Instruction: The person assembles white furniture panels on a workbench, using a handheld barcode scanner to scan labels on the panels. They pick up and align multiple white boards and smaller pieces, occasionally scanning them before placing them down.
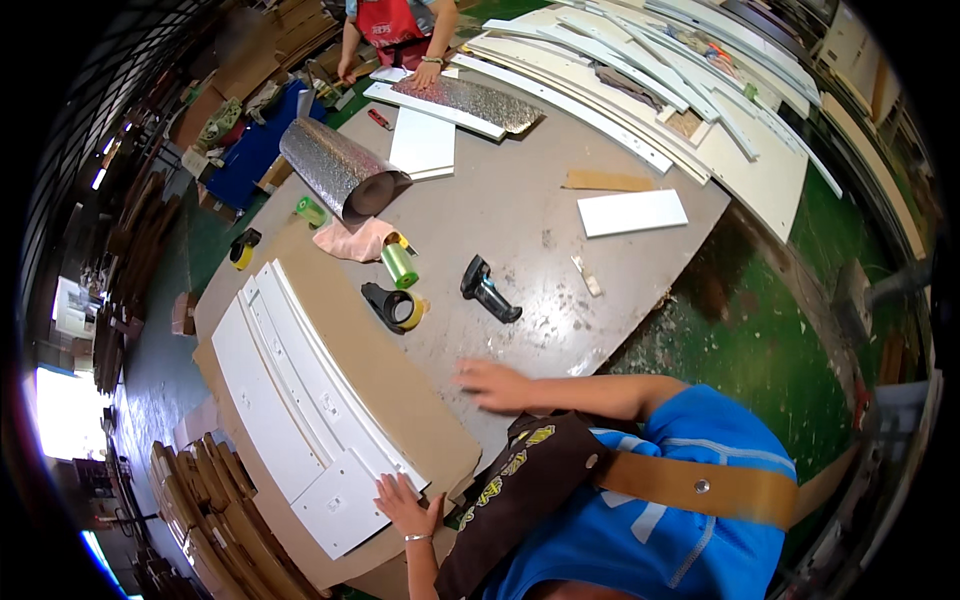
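Observation:
My left hand [405, 507], a bracelet at its wrist, lies flat with fingers spread at the near corner of several white panels [300, 400]. They rest side by side on a brown cardboard sheet [375, 370]. Slightly blurred, my right hand [495, 385] is stretched out low over the grey table [540, 330], right of the cardboard, holding nothing that I can see. Beyond it lies a black handheld scanner [490, 290]. Further left are a tape dispenser with yellow tape [400, 308] and a green roll of tape [399, 266].
A silver foil roll [345, 175] and a pink cloth [355, 241] lie further back. A white board [632, 213] is near the right edge. Across the table, a person in a red apron [390, 25] rests a hand on foil sheeting [470, 102]. Folded cardboard [215, 510] is stacked at left.

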Action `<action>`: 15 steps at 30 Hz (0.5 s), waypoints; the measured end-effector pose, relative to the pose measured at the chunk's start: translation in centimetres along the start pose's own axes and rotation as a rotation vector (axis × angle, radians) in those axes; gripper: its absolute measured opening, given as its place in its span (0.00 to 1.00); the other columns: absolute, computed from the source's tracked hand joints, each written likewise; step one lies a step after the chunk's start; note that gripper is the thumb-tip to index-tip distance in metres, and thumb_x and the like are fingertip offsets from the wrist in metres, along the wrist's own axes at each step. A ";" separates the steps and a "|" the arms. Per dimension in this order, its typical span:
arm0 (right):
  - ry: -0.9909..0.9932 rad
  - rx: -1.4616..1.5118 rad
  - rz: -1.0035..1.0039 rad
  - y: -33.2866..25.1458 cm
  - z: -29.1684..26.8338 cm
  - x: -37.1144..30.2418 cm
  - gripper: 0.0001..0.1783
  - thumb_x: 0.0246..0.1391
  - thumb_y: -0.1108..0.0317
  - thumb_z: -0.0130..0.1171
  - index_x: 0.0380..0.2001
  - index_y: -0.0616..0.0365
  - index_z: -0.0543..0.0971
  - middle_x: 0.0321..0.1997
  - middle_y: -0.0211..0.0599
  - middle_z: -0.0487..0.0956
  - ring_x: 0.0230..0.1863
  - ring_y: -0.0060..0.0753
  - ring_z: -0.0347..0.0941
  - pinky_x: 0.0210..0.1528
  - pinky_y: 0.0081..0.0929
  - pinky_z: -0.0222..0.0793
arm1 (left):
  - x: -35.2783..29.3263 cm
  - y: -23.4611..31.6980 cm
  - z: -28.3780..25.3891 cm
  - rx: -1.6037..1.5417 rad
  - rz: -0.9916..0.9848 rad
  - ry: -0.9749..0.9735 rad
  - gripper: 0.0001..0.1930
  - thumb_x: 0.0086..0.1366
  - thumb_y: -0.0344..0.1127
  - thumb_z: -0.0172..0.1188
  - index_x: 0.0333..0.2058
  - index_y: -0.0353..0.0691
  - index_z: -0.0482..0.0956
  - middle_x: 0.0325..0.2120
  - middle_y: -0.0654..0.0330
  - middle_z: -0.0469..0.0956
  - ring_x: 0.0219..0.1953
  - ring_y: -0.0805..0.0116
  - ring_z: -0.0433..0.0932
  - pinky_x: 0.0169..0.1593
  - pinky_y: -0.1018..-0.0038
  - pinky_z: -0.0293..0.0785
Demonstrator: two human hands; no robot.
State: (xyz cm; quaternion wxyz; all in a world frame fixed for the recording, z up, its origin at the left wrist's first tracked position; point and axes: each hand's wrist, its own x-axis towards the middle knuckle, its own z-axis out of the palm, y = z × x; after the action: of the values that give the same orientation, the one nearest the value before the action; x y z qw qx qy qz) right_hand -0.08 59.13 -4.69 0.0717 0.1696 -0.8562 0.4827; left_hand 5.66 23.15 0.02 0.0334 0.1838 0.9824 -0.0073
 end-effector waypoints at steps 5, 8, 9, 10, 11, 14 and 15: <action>0.470 -0.333 0.248 9.7 -15.9 -7.1 0.21 0.46 0.69 0.57 0.47 0.56 0.75 0.55 0.47 0.70 0.58 0.49 0.63 0.60 0.39 0.59 | 5.0 11.1 2.4 -0.251 0.078 0.192 0.39 0.48 0.51 0.65 0.57 0.40 0.64 0.61 0.39 0.51 0.63 0.38 0.50 0.61 0.46 0.47; 0.654 -0.391 0.424 12.9 -23.3 -10.9 0.19 0.46 0.71 0.58 0.45 0.56 0.76 0.52 0.46 0.72 0.54 0.49 0.66 0.58 0.38 0.61 | 8.3 18.2 5.1 -0.430 0.083 0.183 0.36 0.48 0.47 0.66 0.55 0.40 0.66 0.61 0.40 0.52 0.62 0.40 0.52 0.62 0.52 0.50; 0.679 -0.436 0.452 13.5 -25.2 -11.8 0.19 0.46 0.71 0.58 0.44 0.56 0.76 0.52 0.46 0.72 0.54 0.50 0.66 0.57 0.38 0.61 | 9.7 20.5 5.0 -0.442 0.138 0.166 0.35 0.49 0.46 0.66 0.55 0.41 0.66 0.61 0.41 0.53 0.62 0.41 0.52 0.61 0.52 0.50; 0.702 -0.465 0.468 14.4 -26.6 -12.8 0.18 0.47 0.71 0.57 0.44 0.57 0.76 0.52 0.46 0.72 0.54 0.50 0.66 0.57 0.38 0.61 | 11.1 22.7 4.7 -0.453 0.193 0.148 0.34 0.49 0.44 0.66 0.55 0.42 0.67 0.61 0.41 0.53 0.62 0.41 0.53 0.61 0.53 0.50; 0.699 -0.456 0.491 14.8 -27.7 -13.4 0.18 0.47 0.71 0.57 0.45 0.57 0.76 0.52 0.45 0.72 0.54 0.49 0.66 0.57 0.38 0.61 | 12.3 24.3 4.4 -0.462 0.246 0.130 0.33 0.50 0.43 0.66 0.55 0.43 0.67 0.61 0.42 0.54 0.62 0.41 0.54 0.61 0.53 0.51; 0.719 -0.411 0.494 16.1 -29.3 -13.6 0.17 0.48 0.71 0.57 0.45 0.57 0.76 0.52 0.45 0.73 0.54 0.48 0.66 0.57 0.37 0.62 | 14.9 26.9 3.6 -0.399 0.344 0.018 0.33 0.50 0.41 0.65 0.55 0.44 0.67 0.61 0.44 0.55 0.62 0.42 0.54 0.61 0.54 0.51; 0.732 -0.394 0.485 16.5 -29.6 -13.4 0.17 0.48 0.71 0.57 0.44 0.57 0.76 0.52 0.45 0.73 0.54 0.47 0.66 0.57 0.36 0.62 | 15.6 27.4 3.5 -0.388 0.331 0.018 0.33 0.49 0.42 0.65 0.56 0.45 0.67 0.61 0.44 0.55 0.62 0.42 0.53 0.61 0.54 0.52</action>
State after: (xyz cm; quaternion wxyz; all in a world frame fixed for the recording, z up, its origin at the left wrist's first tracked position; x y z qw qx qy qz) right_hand 5.27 95.16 -6.29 0.2845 -0.2330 -0.8647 0.3421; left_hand 1.28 54.18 -4.62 0.0597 0.3322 0.9223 0.1884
